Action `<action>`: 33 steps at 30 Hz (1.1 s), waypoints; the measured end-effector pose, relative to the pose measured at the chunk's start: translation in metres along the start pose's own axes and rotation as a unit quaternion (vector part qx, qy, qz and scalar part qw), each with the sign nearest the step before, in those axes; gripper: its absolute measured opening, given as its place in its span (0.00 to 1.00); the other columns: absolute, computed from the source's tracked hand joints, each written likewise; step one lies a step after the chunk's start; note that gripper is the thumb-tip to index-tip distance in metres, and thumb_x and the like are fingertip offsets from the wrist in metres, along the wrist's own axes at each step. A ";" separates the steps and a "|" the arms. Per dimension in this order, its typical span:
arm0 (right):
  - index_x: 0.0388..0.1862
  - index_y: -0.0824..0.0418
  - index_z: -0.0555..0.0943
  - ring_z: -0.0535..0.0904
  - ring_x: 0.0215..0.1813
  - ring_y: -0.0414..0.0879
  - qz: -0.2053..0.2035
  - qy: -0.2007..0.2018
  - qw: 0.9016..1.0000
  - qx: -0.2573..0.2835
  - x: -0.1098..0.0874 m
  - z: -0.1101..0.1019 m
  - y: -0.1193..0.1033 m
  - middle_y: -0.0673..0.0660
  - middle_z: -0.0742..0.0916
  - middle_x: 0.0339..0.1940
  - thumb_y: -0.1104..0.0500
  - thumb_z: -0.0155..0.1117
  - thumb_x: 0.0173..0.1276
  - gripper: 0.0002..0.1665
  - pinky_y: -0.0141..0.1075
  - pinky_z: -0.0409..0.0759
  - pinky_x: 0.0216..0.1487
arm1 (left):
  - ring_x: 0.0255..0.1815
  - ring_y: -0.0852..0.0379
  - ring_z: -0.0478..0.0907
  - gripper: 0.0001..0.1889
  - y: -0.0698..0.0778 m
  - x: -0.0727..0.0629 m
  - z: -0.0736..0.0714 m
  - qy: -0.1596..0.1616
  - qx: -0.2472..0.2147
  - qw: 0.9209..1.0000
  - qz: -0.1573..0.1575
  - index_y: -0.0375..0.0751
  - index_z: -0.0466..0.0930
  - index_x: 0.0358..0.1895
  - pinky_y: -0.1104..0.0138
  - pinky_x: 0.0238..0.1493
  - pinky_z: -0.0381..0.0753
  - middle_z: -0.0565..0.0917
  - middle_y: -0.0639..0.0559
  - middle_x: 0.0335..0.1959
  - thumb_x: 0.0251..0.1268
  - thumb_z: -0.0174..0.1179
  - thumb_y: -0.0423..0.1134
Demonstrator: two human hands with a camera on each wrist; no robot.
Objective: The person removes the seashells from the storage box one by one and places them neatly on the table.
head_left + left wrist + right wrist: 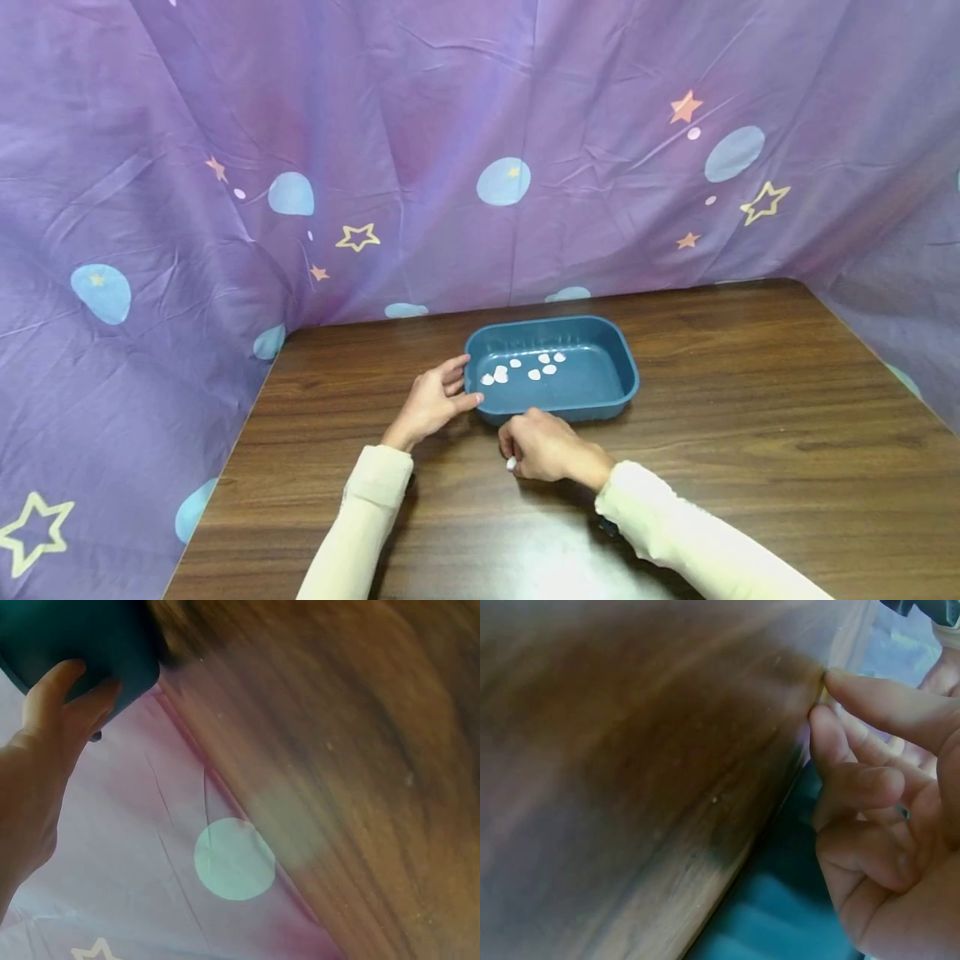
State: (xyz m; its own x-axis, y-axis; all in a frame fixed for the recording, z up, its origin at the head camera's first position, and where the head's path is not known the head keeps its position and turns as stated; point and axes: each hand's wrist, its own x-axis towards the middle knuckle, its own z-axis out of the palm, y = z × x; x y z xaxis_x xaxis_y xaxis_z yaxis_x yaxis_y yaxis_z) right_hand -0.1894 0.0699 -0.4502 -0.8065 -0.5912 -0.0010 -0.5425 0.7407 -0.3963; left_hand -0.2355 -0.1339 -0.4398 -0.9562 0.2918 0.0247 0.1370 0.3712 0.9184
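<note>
We find the right hand (546, 447) pinching a small white piece (512, 463) just before the blue tray (588, 383). The left hand (433, 402), fingers spread, touches the tray's left end. The tray sits on the tabletop (750, 400), several white pieces (534, 375) inside; behind hangs a purple curtain (435, 125).

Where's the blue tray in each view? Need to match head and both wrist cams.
Head: blue tray right of centre, below mid-height, left hand at its left end.
Left wrist: blue tray in the top-left corner, cut off by the frame, left hand's fingers against it.
Right wrist: blue tray at the bottom, right of centre, partly hidden by the right hand.
Shared landmark: brown wooden table.
</note>
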 end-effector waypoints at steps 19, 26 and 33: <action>0.20 0.51 0.80 0.75 0.24 0.40 0.017 0.018 1.000 -0.017 -0.001 0.002 -0.003 0.42 0.81 0.15 0.62 0.79 0.44 0.13 0.35 0.74 0.22 | 0.68 0.32 0.73 0.39 0.000 0.000 -0.003 -0.017 -0.034 0.999 -0.018 0.29 0.59 0.76 0.54 0.65 0.79 0.70 0.23 0.69 0.61 0.66 0.29; 0.23 0.50 0.82 0.75 0.24 0.36 0.020 0.010 1.000 0.005 -0.003 0.000 -0.003 0.42 0.82 0.17 0.60 0.82 0.43 0.14 0.32 0.74 0.24 | 0.69 0.33 0.73 0.39 -0.002 0.000 -0.003 -0.019 -0.031 0.999 -0.031 0.31 0.60 0.76 0.56 0.65 0.80 0.71 0.25 0.69 0.61 0.67 0.28; 0.28 0.53 0.83 0.75 0.23 0.32 -0.004 -0.001 0.998 0.056 -0.004 -0.013 -0.001 0.42 0.84 0.18 0.58 0.83 0.46 0.15 0.27 0.74 0.25 | 0.69 0.33 0.73 0.40 -0.001 0.001 -0.004 -0.024 -0.037 0.999 -0.025 0.31 0.59 0.76 0.55 0.65 0.80 0.70 0.25 0.70 0.61 0.66 0.28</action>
State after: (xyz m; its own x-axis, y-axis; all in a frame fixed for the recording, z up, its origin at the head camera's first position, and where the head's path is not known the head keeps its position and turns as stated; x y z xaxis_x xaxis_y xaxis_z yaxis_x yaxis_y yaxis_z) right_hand -0.1884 0.0758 -0.4379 -0.8018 -0.5976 0.0004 -0.5186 0.6956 -0.4972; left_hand -0.2380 -0.1373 -0.4388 -0.9477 0.3168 -0.0389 0.0681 0.3198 0.9450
